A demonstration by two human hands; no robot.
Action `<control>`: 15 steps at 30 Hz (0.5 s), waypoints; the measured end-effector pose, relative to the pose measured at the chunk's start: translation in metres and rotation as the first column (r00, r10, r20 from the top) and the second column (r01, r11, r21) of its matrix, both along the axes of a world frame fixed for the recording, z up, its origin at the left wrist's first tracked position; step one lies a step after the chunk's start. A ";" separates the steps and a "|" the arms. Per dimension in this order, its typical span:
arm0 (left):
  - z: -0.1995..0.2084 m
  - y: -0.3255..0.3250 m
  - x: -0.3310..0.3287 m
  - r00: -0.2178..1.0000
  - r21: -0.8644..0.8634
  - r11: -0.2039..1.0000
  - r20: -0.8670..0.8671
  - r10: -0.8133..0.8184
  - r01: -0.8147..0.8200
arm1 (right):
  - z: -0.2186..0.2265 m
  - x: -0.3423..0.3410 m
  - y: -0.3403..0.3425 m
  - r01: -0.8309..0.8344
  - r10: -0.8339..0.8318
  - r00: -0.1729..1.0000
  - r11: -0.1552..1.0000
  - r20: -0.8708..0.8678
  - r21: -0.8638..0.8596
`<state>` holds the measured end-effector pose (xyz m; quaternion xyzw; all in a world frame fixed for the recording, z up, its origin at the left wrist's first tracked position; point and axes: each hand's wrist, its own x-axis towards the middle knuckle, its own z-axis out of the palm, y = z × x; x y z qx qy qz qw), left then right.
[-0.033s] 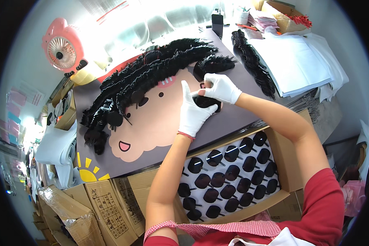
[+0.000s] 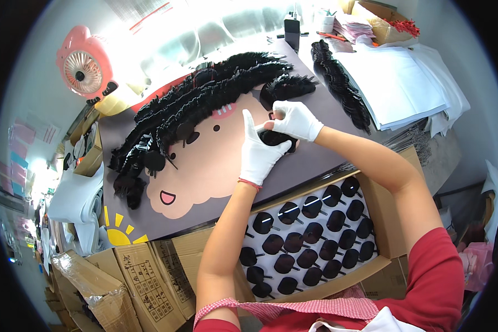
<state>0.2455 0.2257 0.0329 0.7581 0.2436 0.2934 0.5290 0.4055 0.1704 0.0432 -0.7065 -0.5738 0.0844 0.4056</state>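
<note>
Two white-gloved hands meet over the right part of a grey mat printed with a large cartoon face. The left hand is partly open, thumb upright and well apart from the fingers, which lie against a dark lens-like piece. The right hand is curled, bare thumb tip and fingertip drawn close together beside the left thumb; whether it grips anything cannot be told. Nor is it clear whether the dark piece is held or rests on the mat.

Nearer the body, an open cardboard box holds dark lenses with short stems, spread in slanting rows over a white sheet; this layer looks largely filled. Much appears left to handle: long black rows of stacked pieces cross the mat's far side, and another black stack lies beside white sheets at the right.

For moving, the mat has bare room left of the hands, over the printed face, and a grey strip between them and the box. The black rows limit reach on the far side. The box's raised right wall stands near the right forearm, and its far edge lies just below the mat's near edge
</note>
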 end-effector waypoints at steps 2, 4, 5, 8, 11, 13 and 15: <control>-0.007 -0.002 -0.004 0.998 0.066 0.998 0.055 -0.028 0.025 | 0.006 -0.006 -0.008 -0.096 0.091 0.978 0.995 0.186 0.017; -0.011 -0.001 -0.011 0.998 0.186 0.981 0.022 -0.054 0.049 | 0.016 -0.010 -0.014 -0.264 0.214 0.835 0.964 0.506 0.027; -0.011 0.002 -0.010 0.994 0.160 0.981 0.011 -0.110 0.107 | 0.022 -0.009 -0.016 -0.348 0.309 0.751 0.936 0.583 -0.047; -0.012 0.005 -0.005 0.982 0.131 0.974 0.031 -0.189 0.183 | 0.031 -0.013 -0.009 -0.371 0.400 0.672 0.910 0.623 -0.185; -0.016 0.009 -0.008 0.959 -0.150 0.967 0.227 -0.170 0.207 | 0.050 -0.026 0.000 -0.284 0.523 0.625 0.844 0.579 -0.456; -0.015 0.024 -0.017 0.916 -0.563 0.752 0.380 -0.132 0.342 | 0.048 -0.031 0.013 -0.323 0.567 0.617 0.815 0.545 -0.481; -0.025 0.030 -0.025 0.826 -0.672 0.601 0.563 0.035 0.433 | 0.046 -0.031 0.017 -0.332 0.560 0.653 0.817 0.510 -0.472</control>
